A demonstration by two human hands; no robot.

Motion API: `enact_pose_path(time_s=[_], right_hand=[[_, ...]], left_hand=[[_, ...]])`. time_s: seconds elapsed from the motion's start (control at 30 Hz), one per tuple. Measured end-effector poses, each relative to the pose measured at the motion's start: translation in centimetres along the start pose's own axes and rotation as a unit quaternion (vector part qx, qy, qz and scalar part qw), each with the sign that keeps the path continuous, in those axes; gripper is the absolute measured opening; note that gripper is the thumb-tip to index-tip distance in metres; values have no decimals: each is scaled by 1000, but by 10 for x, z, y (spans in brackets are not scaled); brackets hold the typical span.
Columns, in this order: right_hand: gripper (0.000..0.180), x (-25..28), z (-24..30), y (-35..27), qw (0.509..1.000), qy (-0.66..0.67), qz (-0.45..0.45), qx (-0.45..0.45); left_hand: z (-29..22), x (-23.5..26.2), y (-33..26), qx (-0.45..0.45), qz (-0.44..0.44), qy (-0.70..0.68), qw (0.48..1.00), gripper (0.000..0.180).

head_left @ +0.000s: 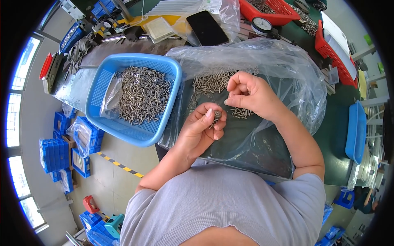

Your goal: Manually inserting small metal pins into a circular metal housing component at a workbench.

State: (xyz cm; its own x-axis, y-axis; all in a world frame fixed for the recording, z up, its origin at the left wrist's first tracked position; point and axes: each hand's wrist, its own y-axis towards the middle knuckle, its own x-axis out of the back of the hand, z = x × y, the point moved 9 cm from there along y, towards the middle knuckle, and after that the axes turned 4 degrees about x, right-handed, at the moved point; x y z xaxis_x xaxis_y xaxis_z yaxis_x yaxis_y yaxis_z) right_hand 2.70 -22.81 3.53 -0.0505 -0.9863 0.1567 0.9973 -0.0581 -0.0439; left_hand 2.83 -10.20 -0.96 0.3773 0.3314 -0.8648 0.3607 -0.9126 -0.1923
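Basket (141,140) of metal pins (143,94) sits left, pin pile (213,82) on plastic sheeting (283,59) to its right, phone (207,28) behind that.

Bright windows (14,119) line the pale wall (30,110) at left; yellow-and-black tape (119,165) crosses the floor (108,188), seemingly smooth and beige.

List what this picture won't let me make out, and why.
In the head view:
- Number of metal pieces in the left hand: fingers cover them.
- Whether the right hand holds anything: curled fingers hide its inside.
- What lies beneath the clear bag in the blue basket: cloudy folds.
- Dial gauge reading: too small.
- Top red basket's far end: cut off by the upper edge.
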Motion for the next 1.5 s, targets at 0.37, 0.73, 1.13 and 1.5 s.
enact_pose_path(time_s=[0.37,0.73,1.13,1.5], right_hand=[[4,-22,12,-8,994,81,64,-29],[9,-28,11,-7,995,52,82,-6],[16,-31,20,-3,993,-61,61,81],[13,-24,36,-9,977,-107,65,173]], left_hand=[[2,4,0,15,-18,-6,1000,20],[4,5,0,26,-26,5,999,21],[5,6,2,39,-20,2,999,24],[1,7,2,-5,-38,18,999,27]])
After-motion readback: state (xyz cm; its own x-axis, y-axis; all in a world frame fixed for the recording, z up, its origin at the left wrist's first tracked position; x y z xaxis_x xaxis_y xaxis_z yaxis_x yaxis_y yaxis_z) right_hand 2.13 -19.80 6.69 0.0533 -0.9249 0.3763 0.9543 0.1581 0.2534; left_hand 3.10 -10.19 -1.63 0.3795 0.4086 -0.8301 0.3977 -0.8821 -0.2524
